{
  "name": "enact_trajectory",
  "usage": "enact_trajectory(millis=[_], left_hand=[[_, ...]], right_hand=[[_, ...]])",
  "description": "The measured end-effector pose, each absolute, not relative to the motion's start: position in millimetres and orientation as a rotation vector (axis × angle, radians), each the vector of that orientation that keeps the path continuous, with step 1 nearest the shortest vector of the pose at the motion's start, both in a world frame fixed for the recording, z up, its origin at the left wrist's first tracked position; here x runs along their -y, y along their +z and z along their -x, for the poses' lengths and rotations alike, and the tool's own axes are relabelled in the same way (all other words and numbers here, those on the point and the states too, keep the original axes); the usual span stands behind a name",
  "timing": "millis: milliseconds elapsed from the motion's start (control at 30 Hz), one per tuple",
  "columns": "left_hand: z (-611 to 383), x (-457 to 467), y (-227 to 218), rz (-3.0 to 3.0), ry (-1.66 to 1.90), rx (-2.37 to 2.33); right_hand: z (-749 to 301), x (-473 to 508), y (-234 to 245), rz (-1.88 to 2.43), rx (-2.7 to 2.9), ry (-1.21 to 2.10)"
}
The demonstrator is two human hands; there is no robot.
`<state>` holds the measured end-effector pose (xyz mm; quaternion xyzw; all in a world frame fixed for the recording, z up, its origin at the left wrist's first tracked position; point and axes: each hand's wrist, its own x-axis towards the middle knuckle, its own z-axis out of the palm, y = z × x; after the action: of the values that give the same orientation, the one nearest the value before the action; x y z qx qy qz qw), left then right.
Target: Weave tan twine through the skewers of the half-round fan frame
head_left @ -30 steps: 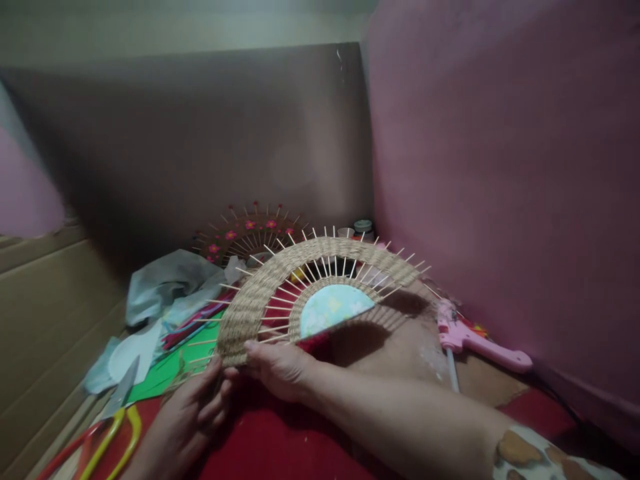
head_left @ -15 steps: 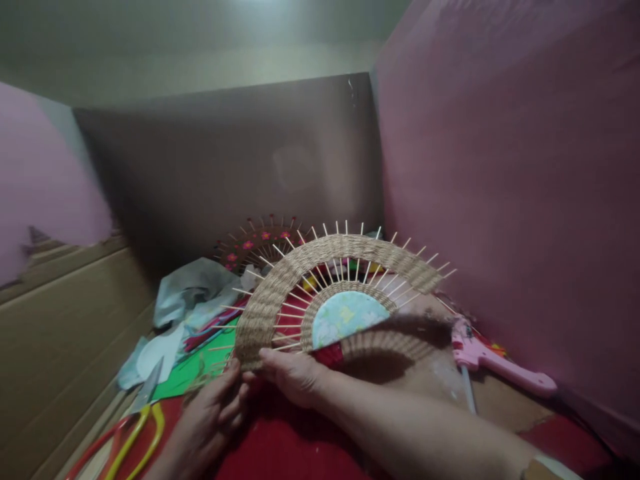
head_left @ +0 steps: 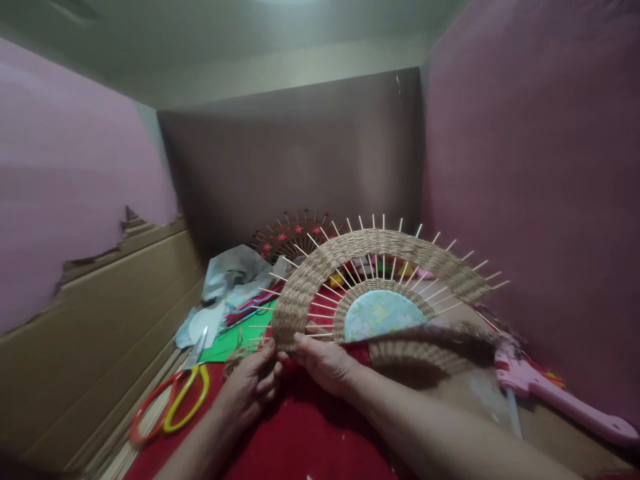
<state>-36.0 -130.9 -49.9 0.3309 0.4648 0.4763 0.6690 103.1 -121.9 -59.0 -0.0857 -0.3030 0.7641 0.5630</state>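
A half-round woven fan [head_left: 295, 293] stands tilted before me, with thin pale sticks poking out past its braided outer band. Pale blue floral cloth [head_left: 385, 315] covers the half-disc at its centre. My left hand [head_left: 255, 380] pinches the lower left end of the woven band between thumb and fingers. Close beside it, my right hand [head_left: 323, 363] grips the same end, thumb on top and fingers hidden below. Loose tan cord [head_left: 240, 350] lies just behind my left hand.
Scissors [head_left: 173, 403] with orange and yellow handles lie left, near green sheet [head_left: 225, 340] and crumpled pale cloth [head_left: 235, 270]. A pink glue gun [head_left: 555, 390] rests right. Behind stands a second fan with pink flowers [head_left: 299, 230]. Cardboard [head_left: 110, 313] and pink walls [head_left: 535, 200] enclose the red surface [head_left: 305, 440].
The view has swung left, so everything appears farther right. Both hands keep hold of the fan's lower left end, with little change in grip.
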Motion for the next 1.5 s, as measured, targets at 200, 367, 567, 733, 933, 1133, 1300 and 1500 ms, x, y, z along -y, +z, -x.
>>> enact_trajectory(millis=[200,367,567,733,933,1133,1300,1500], left_hand=[[32.2,132.4,-53.9,-0.88,1.057,-1.027],[33.2,133.6,-61.3,-1.011,0.962,-1.01],[33.3,133.2,-60.6,-0.984,0.95,-0.989],[34.2,133.4,-61.1,-1.002,0.919,-0.912],[35.7,138.0,-57.8,-1.025,0.885,-0.874],[36.7,140.4,-53.3,-1.014,0.882,-0.912],[34.4,138.8,-53.8,-0.951,0.962,-0.97],[32.0,138.9,-54.3,-0.973,0.993,-0.994]], right_hand=[[-109.5,117.5,-65.4,0.167,0.57,1.96],[-110.0,113.7,-73.8,0.296,0.358,2.029],[-109.9,113.0,-73.8,0.355,0.307,2.055],[-110.6,111.1,-76.9,0.344,0.329,2.037],[-111.1,111.8,-76.9,0.359,0.361,2.008],[-112.4,112.5,-74.8,0.342,0.399,2.018],[-112.0,113.9,-72.5,0.318,0.418,2.008],[-112.7,113.9,-69.4,0.355,0.329,2.036]])
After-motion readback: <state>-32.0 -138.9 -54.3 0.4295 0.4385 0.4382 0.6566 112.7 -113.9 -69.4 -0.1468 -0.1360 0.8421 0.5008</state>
